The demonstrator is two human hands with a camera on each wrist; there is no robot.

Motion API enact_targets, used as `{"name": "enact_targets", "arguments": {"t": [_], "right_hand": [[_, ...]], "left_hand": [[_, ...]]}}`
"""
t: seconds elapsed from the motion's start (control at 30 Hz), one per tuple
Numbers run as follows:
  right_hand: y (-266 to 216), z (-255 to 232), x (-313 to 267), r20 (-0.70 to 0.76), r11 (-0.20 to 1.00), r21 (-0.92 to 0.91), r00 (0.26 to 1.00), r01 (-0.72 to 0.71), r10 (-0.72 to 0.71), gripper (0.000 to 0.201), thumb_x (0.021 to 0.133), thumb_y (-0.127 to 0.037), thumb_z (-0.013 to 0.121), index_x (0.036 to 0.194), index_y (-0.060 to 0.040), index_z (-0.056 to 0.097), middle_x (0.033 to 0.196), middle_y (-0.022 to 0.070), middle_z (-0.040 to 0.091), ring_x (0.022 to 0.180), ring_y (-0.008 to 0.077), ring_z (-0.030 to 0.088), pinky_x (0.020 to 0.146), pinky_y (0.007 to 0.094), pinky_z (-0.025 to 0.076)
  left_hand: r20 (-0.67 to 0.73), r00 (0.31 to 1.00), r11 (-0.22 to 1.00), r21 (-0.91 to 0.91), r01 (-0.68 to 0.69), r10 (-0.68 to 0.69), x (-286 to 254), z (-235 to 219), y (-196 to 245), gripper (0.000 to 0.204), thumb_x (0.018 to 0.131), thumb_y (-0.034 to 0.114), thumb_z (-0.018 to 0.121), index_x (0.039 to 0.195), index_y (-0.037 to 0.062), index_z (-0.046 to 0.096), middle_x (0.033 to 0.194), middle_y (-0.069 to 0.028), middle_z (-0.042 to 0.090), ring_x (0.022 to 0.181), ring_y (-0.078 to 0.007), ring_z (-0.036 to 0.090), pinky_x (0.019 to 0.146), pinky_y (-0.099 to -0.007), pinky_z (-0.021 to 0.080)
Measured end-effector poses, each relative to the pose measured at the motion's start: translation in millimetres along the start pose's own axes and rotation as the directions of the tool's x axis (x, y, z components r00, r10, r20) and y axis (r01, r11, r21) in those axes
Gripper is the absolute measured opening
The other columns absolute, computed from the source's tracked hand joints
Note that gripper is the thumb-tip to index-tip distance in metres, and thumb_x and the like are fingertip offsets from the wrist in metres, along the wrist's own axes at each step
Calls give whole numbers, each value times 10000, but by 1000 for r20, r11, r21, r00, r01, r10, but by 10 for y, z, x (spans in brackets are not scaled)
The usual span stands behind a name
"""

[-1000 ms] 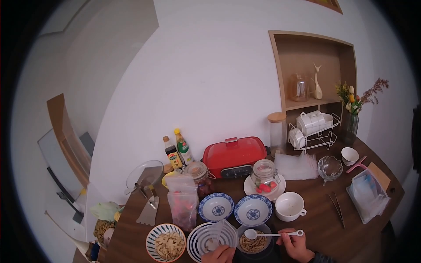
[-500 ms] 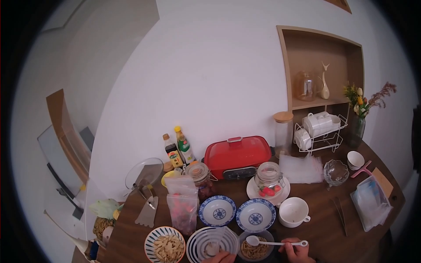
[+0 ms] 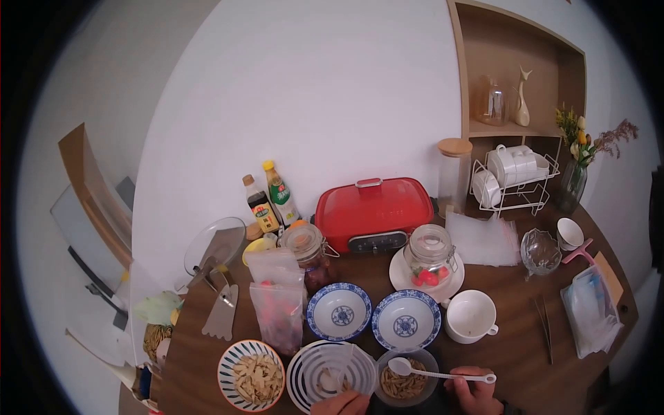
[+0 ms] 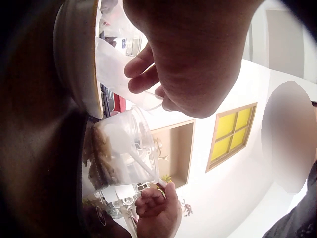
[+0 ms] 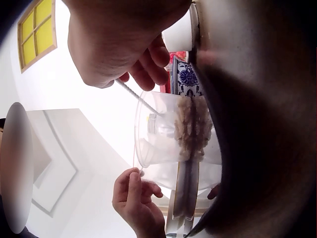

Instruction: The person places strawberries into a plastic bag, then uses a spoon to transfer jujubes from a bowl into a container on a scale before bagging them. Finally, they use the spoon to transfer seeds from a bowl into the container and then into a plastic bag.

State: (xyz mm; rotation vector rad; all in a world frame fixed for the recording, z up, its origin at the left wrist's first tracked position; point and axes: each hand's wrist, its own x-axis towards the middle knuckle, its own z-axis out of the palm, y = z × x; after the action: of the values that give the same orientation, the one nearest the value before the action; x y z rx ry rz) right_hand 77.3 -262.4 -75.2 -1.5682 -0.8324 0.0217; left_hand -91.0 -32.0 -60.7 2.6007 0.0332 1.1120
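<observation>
My right hand pinches the handle of a white measuring spoon. The spoon's bowl is over a clear plastic tub holding brown dried strips. Low in the head view, my left hand pinches a clear plastic bag above a blue-striped bowl. The left wrist view also shows the translucent bag at the fingertips. A few pale pieces show through the bag. Left of it stands another striped bowl full of pale dried slices.
Two blue-patterned bowls and a white cup stand just behind. Farther back are a red electric cooker, glass jars, and a filled zip bag. Tweezers and a pouch of bags lie right.
The head view has tilted down, so the things at the back sit higher in it. Both hands keep their holds on the bag and spoon, with little movement over the bowls.
</observation>
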Motion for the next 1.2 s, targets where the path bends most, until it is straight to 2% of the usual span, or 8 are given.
{"name": "enact_targets", "arguments": {"t": [0.63, 0.7, 0.77, 0.9, 1.0, 1.1, 1.17, 1.2], "right_hand": [[57, 15, -12, -32, 1000, -5, 999, 19, -19, 186, 1020, -111, 593, 1075, 55, 654, 801, 91, 686, 663, 137, 622, 617, 266, 507], [107, -15, -75, 17, 997, 1, 997, -75, 75, 162, 1022, -93, 547, 1095, 34, 616, 839, 99, 723, 675, 135, 671, 596, 265, 538], [85, -31, -69, 22, 995, 10, 995, -99, 99, 157, 1010, -79, 557, 1093, 40, 617, 859, 105, 727, 682, 139, 676, 610, 267, 546], [90, -41, -51, 23, 998, -16, 998, -53, 53, 142, 998, -63, 569, 1069, 44, 629, 873, 111, 728, 690, 140, 681, 616, 268, 550], [108, -28, -60, 20, 995, 10, 995, -95, 95, 135, 993, -59, 575, 1051, 44, 639, 869, 113, 729, 686, 141, 681, 617, 268, 550], [100, -28, -52, 7, 996, 5, 996, -86, 86, 134, 990, -58, 580, 1047, 45, 644, 866, 116, 728, 679, 142, 679, 620, 268, 549], [113, -45, -30, 24, 998, -4, 997, -67, 67, 134, 989, -55, 578, 1048, 46, 645, 867, 117, 728, 677, 142, 679, 621, 269, 549], [116, -47, -30, 41, 999, -13, 998, -49, 49, 134, 989, -53, 577, 1048, 46, 645, 867, 118, 728, 676, 141, 679, 623, 270, 549]], "left_hand": [[39, 997, 998, -4, 66, -66, -63, 32, -83, 102, 873, 32, 690, 975, 37, 689, 972, -151, 680, 812, -355, 673, 659, -403, 533], [0, 998, 998, -2, 70, -70, -74, -7, -111, 87, 884, 40, 682, 971, 36, 684, 976, -160, 677, 821, -358, 671, 671, -398, 530], [72, 967, 954, -161, 254, -245, 95, -218, -141, 92, 910, 44, 667, 999, 25, 661, 999, -166, 661, 792, -338, 656, 686, -365, 516], [-182, 945, 957, -152, 247, -272, 267, -787, -248, 136, 933, 19, 649, 1068, 8, 636, 1004, -147, 627, 754, -243, 610, 678, -332, 493], [-315, 912, 964, -116, 240, -264, 450, -1052, -188, 174, 896, 2, 672, 1068, 25, 655, 1001, -136, 632, 743, -243, 621, 658, -335, 499], [-453, 827, 943, -180, 279, -332, 552, -1074, -218, 117, 818, 36, 716, 929, 62, 693, 890, -116, 657, 625, -255, 625, 514, -317, 492], [-206, 977, 958, 288, 10, 52, 680, -1125, -230, 112, 809, 15, 714, 911, 54, 686, 873, -137, 643, 599, -238, 593, 506, -305, 473], [-134, 988, 938, 346, -27, 79, 658, -1110, -243, 148, 778, 24, 736, 910, 77, 697, 874, -105, 649, 626, -243, 621, 525, -326, 488]]}}
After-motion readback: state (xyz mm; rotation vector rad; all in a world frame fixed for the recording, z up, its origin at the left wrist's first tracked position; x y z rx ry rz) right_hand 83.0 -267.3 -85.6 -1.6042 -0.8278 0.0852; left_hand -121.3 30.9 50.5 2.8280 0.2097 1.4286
